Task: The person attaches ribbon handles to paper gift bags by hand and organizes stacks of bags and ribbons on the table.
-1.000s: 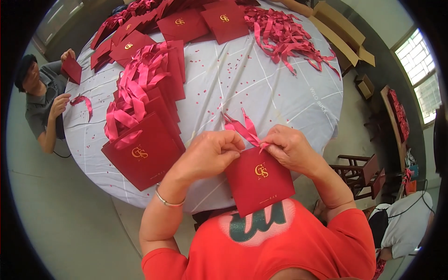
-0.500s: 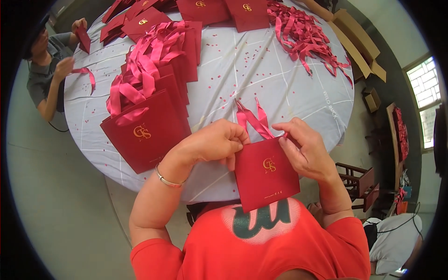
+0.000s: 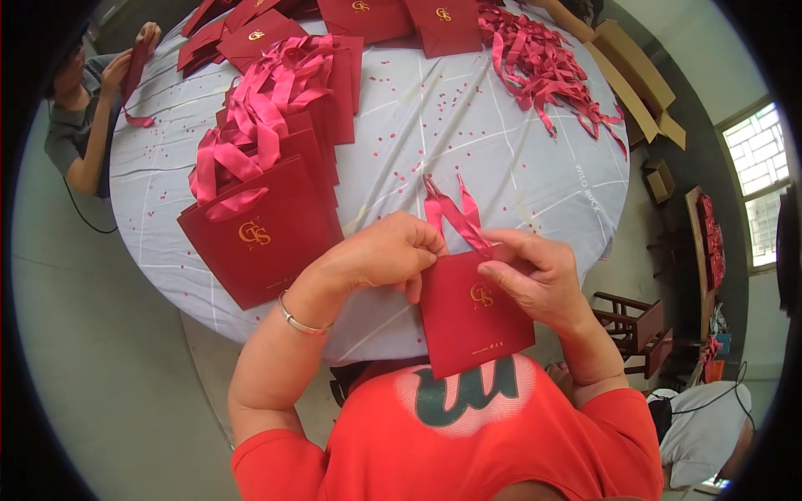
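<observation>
A small dark-red paper gift bag [image 3: 468, 321] with a gold emblem hangs upright at the table's near edge, in front of my chest. My left hand [image 3: 401, 250] is closed on its top left corner, thumb and fingers pinching the rim. At the top right, my right hand [image 3: 539, 271] has its thumb on the front face and its index finger at the base of the pink ribbon handle [image 3: 455, 213]. The ribbon rises from the bag's opening, its ends resting toward the tablecloth. What lies inside the bag is hidden.
Left of me stands a row of finished-looking red bags [image 3: 259, 234] with ribbon handles. More flat bags [image 3: 368, 18] and a heap of loose ribbons [image 3: 543, 67] lie at the far side. A co-worker [image 3: 83, 108] handles a bag at far left. An open carton [image 3: 639, 79] stands far right.
My right hand has moved left along the bag's top edge to the ribbon's base. My left hand stays at its corner. The co-worker's two hands have come together on a bag.
</observation>
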### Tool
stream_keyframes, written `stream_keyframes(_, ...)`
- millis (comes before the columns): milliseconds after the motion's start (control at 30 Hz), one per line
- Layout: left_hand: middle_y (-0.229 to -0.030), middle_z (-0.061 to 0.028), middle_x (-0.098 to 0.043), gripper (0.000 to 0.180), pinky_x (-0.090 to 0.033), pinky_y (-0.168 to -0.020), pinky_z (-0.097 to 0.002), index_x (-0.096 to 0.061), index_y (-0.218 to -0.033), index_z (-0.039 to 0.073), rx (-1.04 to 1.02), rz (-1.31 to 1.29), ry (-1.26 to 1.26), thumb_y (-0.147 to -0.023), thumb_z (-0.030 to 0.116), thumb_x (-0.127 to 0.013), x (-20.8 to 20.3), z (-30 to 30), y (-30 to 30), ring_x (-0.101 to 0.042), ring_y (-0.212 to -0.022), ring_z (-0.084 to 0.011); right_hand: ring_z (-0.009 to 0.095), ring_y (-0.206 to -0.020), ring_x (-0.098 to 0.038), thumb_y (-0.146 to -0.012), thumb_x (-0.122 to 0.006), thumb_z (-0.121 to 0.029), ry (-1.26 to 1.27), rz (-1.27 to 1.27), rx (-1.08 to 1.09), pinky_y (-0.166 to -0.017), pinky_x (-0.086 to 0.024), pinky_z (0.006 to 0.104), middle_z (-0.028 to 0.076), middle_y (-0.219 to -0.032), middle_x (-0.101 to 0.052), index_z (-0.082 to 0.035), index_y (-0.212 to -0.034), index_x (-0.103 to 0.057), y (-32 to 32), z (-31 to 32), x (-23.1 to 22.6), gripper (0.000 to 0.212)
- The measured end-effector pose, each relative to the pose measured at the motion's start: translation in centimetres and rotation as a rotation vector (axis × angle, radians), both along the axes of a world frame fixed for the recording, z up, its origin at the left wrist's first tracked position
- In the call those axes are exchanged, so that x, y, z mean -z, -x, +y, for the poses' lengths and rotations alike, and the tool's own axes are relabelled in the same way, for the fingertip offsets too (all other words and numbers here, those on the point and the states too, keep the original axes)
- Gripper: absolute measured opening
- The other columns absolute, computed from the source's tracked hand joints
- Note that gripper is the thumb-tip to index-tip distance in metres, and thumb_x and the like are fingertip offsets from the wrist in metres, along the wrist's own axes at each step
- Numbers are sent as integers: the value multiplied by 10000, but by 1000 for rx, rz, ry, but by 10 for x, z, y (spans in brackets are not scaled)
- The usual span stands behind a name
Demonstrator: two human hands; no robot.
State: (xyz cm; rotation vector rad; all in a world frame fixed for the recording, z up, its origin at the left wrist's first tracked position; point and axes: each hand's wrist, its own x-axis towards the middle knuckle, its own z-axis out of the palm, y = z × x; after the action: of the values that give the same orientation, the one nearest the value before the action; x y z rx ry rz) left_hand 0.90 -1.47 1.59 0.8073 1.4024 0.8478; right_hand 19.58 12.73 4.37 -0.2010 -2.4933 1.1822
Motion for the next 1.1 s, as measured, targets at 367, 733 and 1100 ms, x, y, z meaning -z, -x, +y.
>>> stream_keyframes(367,-731,-54,-648,156,-433,-480,-258,-653,-987,-5,-49,-3,-30,-924,79,-537,0,-1,-4,-669,-555,-141,252,-675,-653,-781,-728,3,-247,106,-132,-573,-510,330,111,-772,-640,-12,-924,-671,8,-9,12,155)
stream_keyframes(733,-765,-13,-652,116,-414,-478,-228,-636,-975,32,-59,14,-9,-956,117,-559,1,-2,-7,-640,-549,-99,266,-666,-634,-752,-726,-17,-384,94,-185,-566,-513,344,92,-774,-619,-37,-863,-660,8,-9,20,130)
stream_keyframes(1100,-702,-62,-642,127,-428,-455,-270,-652,-892,-10,-118,81,-54,-881,24,-530,4,4,-16,-650,-535,-150,347,-710,-653,-769,-642,-51,-604,-340,-285,-632,-525,437,156,-779,-647,-21,-801,-654,34,-20,-7,46)
